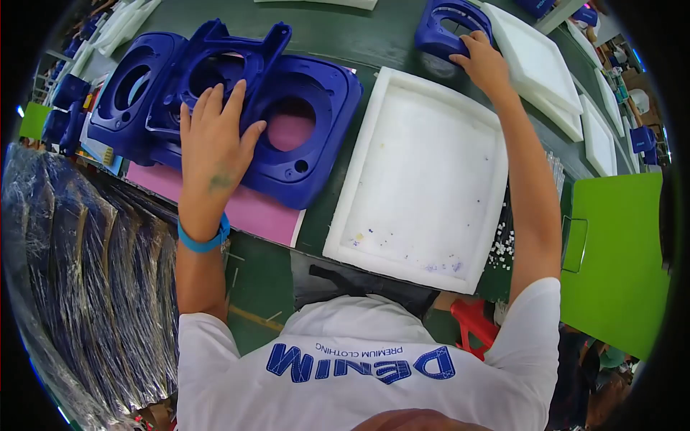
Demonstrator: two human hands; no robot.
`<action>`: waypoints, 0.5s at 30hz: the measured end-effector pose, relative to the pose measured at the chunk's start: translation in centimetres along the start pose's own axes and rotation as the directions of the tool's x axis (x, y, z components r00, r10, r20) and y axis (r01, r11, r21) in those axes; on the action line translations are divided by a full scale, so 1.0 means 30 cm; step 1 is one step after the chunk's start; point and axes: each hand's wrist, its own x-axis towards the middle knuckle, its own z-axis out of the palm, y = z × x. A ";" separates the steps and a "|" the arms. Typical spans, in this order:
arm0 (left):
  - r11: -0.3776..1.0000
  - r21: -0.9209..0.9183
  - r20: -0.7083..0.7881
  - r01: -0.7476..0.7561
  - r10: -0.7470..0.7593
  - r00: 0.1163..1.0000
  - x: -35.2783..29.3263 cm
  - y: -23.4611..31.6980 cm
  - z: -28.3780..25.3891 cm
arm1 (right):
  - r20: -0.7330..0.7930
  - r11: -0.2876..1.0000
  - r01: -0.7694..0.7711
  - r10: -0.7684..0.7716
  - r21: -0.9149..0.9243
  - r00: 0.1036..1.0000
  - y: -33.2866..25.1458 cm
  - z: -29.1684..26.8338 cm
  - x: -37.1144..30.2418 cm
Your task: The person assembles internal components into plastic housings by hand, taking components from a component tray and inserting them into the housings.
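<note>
Right now, 2 bare hands out over a green bench [345, 39], arms well apart.

Left hand [214, 147]: back up, fingers spread and lightly bent, thumb out to the side, laid over a middle blue part [170, 93] with 2 upright prongs at its far edge. Nothing seen closed in the fingers; how hard they press, cannot tell. Blue wristband [205, 241] on this arm.

That part sits between 2 more blue pieces: a left blue housing [108, 118] with an oval opening, and a right blue panel [338, 86] with a large round hole (pink shows through it, from the pink sheet [269, 215] underneath).

Right hand [489, 68]: reaching to the far side, fingers bent, thumb set apart from them, at the near right rim of a blue frame [430, 39]. Contact looks likely; whether the fingers grip it, cannot tell. The frame is just beyond the white foam tray [351, 201], which bears scattered dark specks and a few yellowish marks.

Around: stacked white foam pieces [535, 57] right of the hand, small white bits [501, 248] beside the tray, clear-wrapped stack [86, 287] at left, bright green board [611, 251] at right.
</note>
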 end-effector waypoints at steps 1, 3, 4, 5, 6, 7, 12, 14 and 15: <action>1.000 0.007 0.000 0.003 -0.003 1.000 0.008 0.000 -0.003 | 0.033 0.999 -0.047 0.048 -0.026 0.998 0.008 0.057 0.025; 0.999 -0.040 0.043 0.037 -0.035 0.998 0.039 0.008 0.002 | 0.045 0.996 -0.085 0.087 -0.028 0.995 0.041 0.187 0.037; 0.999 -0.037 0.047 0.037 -0.035 0.998 0.048 0.001 0.001 | 0.062 0.993 -0.114 0.115 -0.027 0.991 0.028 0.210 0.032; 0.998 -0.038 0.056 0.049 -0.046 0.997 0.064 -0.005 -0.002 | 0.066 0.993 -0.118 0.119 -0.027 0.991 0.027 0.224 0.025; 0.997 -0.044 0.067 0.060 -0.057 0.996 0.078 -0.001 -0.003 | -0.051 0.995 -0.097 0.098 0.021 0.994 0.003 0.225 0.013; 0.997 -0.053 0.069 0.048 -0.044 0.997 0.096 0.011 -0.022 | -0.171 0.995 -0.079 0.088 0.062 0.981 -0.024 0.214 -0.008; 0.611 -0.791 -0.216 -0.035 -0.225 0.950 0.035 0.186 -0.179 | 0.164 0.649 -0.162 0.057 0.744 0.985 -0.195 -0.121 -0.238; 0.158 -0.985 -0.103 -0.074 -0.181 0.978 0.000 0.305 -0.186 | 0.150 0.263 -0.136 -0.034 0.955 0.988 -0.245 -0.209 -0.398; -0.322 -0.945 -0.022 -0.052 -0.095 0.995 -0.012 0.360 -0.191 | 0.117 0.067 -0.112 -0.081 0.992 0.990 -0.273 -0.280 -0.485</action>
